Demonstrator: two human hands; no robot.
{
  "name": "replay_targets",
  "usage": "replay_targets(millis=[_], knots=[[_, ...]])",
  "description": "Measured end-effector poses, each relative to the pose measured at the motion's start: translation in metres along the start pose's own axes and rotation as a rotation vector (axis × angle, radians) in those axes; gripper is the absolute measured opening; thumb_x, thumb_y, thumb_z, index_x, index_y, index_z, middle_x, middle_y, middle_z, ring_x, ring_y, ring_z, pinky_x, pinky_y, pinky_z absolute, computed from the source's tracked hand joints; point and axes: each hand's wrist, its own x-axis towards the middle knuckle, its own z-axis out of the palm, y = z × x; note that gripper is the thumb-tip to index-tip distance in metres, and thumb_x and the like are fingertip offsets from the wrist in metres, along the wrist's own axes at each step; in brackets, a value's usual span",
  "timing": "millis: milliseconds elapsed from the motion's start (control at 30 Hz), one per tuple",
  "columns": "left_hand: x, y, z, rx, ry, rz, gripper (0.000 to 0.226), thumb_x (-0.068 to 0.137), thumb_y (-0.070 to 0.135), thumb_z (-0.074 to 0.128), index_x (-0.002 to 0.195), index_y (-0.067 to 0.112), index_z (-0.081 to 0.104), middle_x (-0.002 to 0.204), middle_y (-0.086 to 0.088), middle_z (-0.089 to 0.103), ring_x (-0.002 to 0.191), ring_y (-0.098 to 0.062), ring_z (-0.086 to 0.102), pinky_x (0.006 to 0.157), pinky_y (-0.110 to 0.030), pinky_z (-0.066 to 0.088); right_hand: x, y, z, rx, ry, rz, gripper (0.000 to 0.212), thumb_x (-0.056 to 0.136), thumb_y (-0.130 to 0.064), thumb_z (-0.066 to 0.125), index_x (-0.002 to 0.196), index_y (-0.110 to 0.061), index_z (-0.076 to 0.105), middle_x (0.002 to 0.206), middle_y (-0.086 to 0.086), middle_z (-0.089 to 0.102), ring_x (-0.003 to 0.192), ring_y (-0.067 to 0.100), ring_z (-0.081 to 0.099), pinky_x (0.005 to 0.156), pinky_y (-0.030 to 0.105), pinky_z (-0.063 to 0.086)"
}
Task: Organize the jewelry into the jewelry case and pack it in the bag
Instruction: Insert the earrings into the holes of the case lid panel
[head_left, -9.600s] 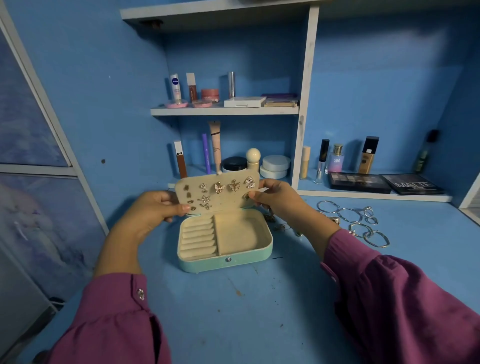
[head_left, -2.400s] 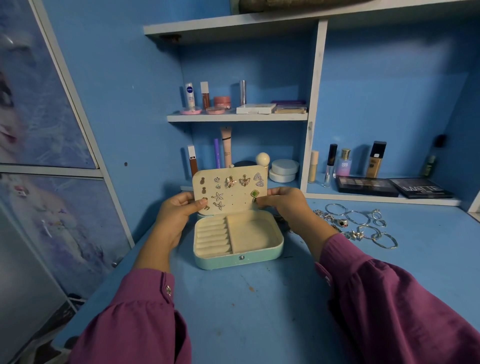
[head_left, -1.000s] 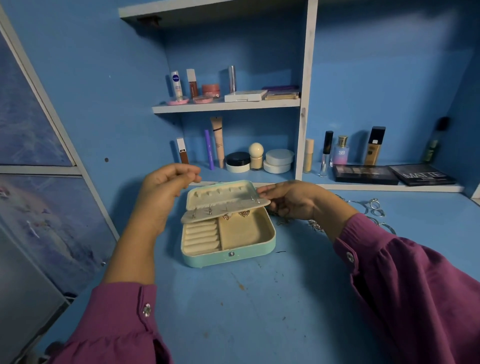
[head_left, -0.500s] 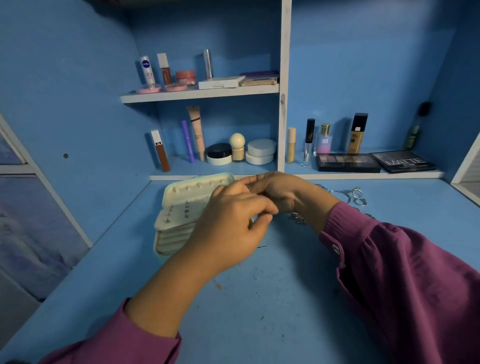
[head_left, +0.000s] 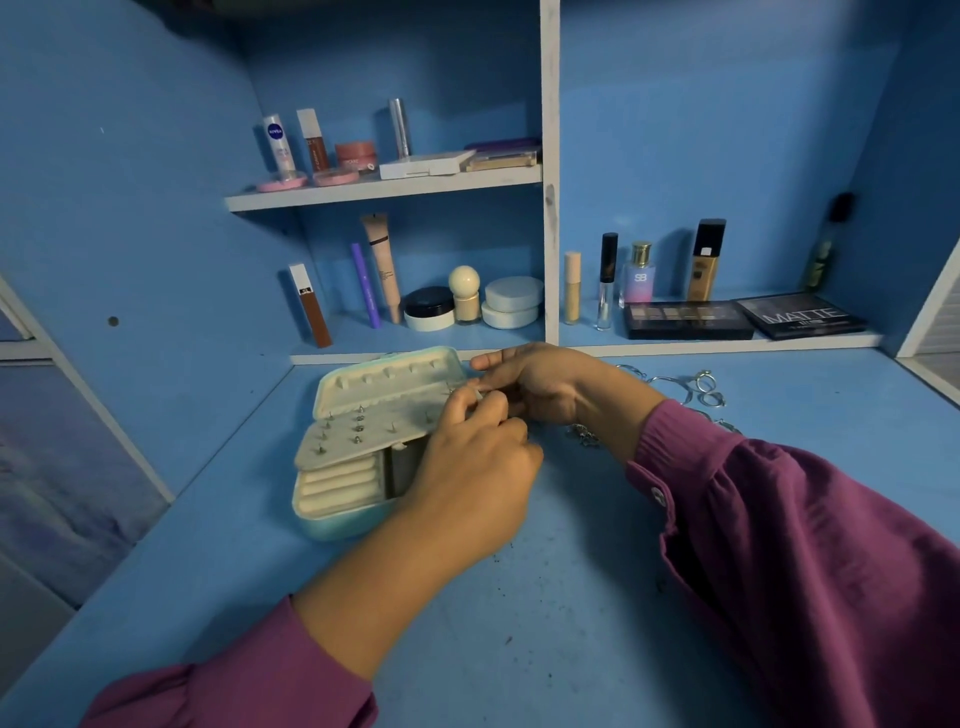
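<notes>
Left hand (head_left: 470, 467) curled, fingertips pinching at earring panel (head_left: 363, 434) edge of jewelry case (head_left: 343, 514). Right hand (head_left: 540, 384) fingers curled, pinching same corner.

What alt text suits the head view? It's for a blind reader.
Two hands, left hand and right hand, meet at the right edge of an open mint jewelry case on a blue desk. Silver bangles lie to its right, below cosmetics shelves.

1. Two palettes (head_left: 688, 319) lie flat on the low shelf (head_left: 727, 344), up and right of the grip.
2. White jars (head_left: 511, 306) (stacked) sit above it.
3. A tube (head_left: 382, 265) leans further left.
</notes>
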Motion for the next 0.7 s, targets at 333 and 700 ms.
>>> replay_targets(millis=[333,700], knots=[[-0.0001,-0.0016,-0.0001,-0.025,0.0,-0.003,0.009,0.056,0.015,0.076,0.06,0.023,0.073,0.059,0.011,0.06,0.077,-0.019,0.056,0.086,-0.037,0.025,0.0014,0.0004,-0.0012,-0.002,-0.013,0.01,0.021,0.084,0.009,0.058,0.085,-0.012,0.059,0.079,0.009,0.057,0.072,0.019,0.05,0.068,0.026,0.038],[0.0006,0.0025,0.0006,-0.01,-0.012,-0.041,0.018,0.06,0.021,0.076,0.075,0.032,0.076,0.063,0.012,0.064,0.079,-0.018,0.056,0.087,-0.038,0.024,0.0013,0.0002,-0.0018,-0.015,-0.028,0.016,0.02,0.084,0.007,0.059,0.088,-0.012,0.058,0.077,0.009,0.055,0.071,0.019,0.05,0.066,0.026,0.038]])
